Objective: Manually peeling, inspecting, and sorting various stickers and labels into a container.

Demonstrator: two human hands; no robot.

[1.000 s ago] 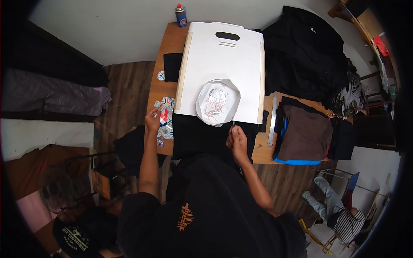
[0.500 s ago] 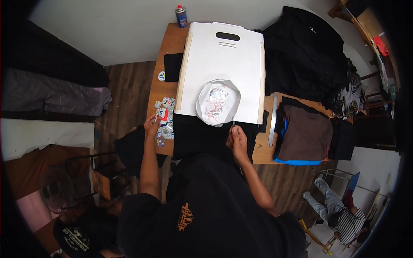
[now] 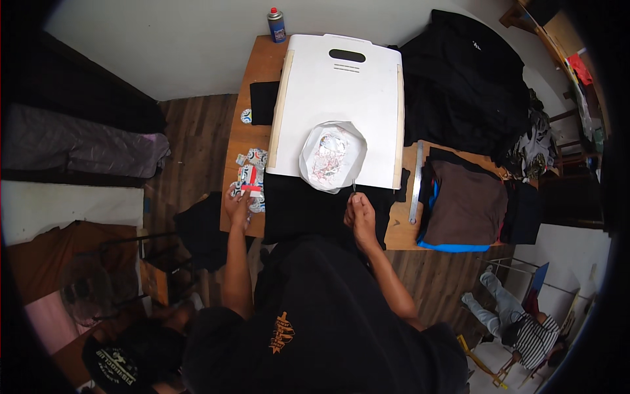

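Observation:
My left hand (image 3: pixel 236 202) rests at the left edge of the wooden table (image 3: pixel 252 92), touching a small pile of printed paper cut-outs (image 3: pixel 250 177). My right hand (image 3: pixel 360 215) is closed around a thin dark tool (image 3: pixel 354 188) whose tip points at a round white sheet with a red printed design (image 3: pixel 332 156). That sheet lies on the near end of a large white board (image 3: pixel 341 98). A black cloth (image 3: pixel 308 207) covers the table between my hands, in front of the board.
A blue spray can (image 3: pixel 276 23) stands at the table's far end. A metal ruler (image 3: pixel 415 180) lies right of the board, beside folded brown and black garments (image 3: pixel 467 200). Black clothing (image 3: pixel 462 79) is piled at the far right. A fan (image 3: pixel 92 285) stands on the floor at the left.
My left hand has slid slightly along the pile of cut-outs at the table's left edge. My right hand has stayed in place with the tool.

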